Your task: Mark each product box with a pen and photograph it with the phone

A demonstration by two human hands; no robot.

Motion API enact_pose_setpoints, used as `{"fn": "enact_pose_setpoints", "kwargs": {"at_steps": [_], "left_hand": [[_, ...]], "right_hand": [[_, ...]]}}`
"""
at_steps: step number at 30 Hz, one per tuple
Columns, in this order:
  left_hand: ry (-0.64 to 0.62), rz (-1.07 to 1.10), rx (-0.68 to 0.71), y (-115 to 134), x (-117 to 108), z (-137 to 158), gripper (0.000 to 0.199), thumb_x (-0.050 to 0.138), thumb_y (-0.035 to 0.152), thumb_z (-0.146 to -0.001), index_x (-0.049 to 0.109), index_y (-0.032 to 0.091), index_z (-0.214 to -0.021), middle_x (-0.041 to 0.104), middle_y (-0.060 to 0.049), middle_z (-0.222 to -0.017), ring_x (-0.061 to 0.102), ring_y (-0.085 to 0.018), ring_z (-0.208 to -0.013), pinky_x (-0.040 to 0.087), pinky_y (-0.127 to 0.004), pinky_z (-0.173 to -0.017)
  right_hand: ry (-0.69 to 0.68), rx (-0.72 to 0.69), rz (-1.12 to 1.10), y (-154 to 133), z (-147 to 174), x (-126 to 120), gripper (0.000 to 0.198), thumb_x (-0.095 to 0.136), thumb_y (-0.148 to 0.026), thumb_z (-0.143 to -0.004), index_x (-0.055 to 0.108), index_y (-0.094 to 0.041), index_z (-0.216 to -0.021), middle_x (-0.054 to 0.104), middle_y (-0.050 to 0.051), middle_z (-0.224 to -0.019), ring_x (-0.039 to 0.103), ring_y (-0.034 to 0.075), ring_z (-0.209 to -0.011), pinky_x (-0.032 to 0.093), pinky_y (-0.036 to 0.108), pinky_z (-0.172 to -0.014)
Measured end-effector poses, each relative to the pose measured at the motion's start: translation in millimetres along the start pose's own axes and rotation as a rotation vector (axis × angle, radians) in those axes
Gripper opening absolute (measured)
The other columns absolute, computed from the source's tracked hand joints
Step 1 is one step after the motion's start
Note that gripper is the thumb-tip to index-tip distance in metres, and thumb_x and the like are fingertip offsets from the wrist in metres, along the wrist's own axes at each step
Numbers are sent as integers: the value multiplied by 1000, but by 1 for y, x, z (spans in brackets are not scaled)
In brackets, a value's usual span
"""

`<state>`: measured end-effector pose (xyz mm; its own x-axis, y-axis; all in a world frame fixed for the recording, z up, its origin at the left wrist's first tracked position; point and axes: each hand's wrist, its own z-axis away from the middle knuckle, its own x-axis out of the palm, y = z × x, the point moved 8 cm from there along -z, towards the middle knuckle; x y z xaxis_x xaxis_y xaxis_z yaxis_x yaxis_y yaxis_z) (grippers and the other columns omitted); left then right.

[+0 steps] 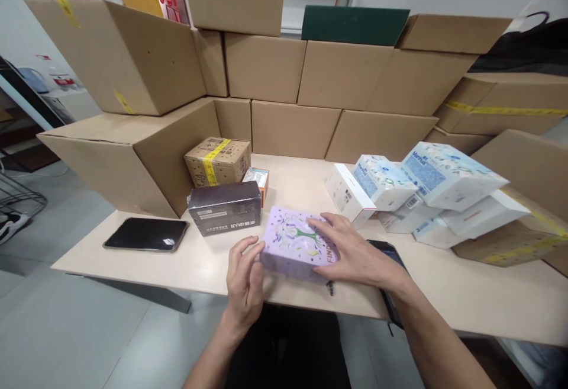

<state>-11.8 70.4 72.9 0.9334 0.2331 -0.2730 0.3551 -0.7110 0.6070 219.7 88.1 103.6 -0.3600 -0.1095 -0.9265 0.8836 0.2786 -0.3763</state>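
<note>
A light purple box (290,230), printed with leafy, flower-like figures and dark lettering, lies near the table's front edge. My right hand (355,251) spans its right end, fingers on the top and thumb at the front side, gripping it. At the box's left end is my left hand (245,279), fingers loosely bent and apart, their tips at the box's edge; whether they press on it I cannot tell. A small dark coiled thing (330,288) sticks out below the box's front. Just behind stands a dark shrink-wrapped box (226,208).
A black phone (146,234) lies at the left, and a dark device (390,279) sits under my right forearm. Tissue packs (384,182) and a white box (348,193) are stacked right. A taped carton (217,161) and small orange-white box (261,183) stand behind; large cartons (295,128) wall the back.
</note>
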Motion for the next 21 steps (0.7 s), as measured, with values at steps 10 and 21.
{"fn": "enact_pose_setpoints", "kwargs": {"at_steps": [10,21], "left_hand": [[-47,42,-143,-17,9,7,34,39,26,-101,61,25,-128,57,-11,-127,52,-25,-123,44,-49,-104],[352,-110,-91,-25,-42,-7,47,65,24,-87,54,25,-133,56,-10,-123,54,-26,-120,47,-44,-100]], "right_hand": [[170,611,415,31,-55,-24,70,44,-63,-89,49,-17,-142,55,25,-129,54,45,-117,37,54,-94],[309,533,295,2,-81,-34,58,40,-46,-98,57,2,-126,56,36,-126,46,47,-124,33,60,-96]]}}
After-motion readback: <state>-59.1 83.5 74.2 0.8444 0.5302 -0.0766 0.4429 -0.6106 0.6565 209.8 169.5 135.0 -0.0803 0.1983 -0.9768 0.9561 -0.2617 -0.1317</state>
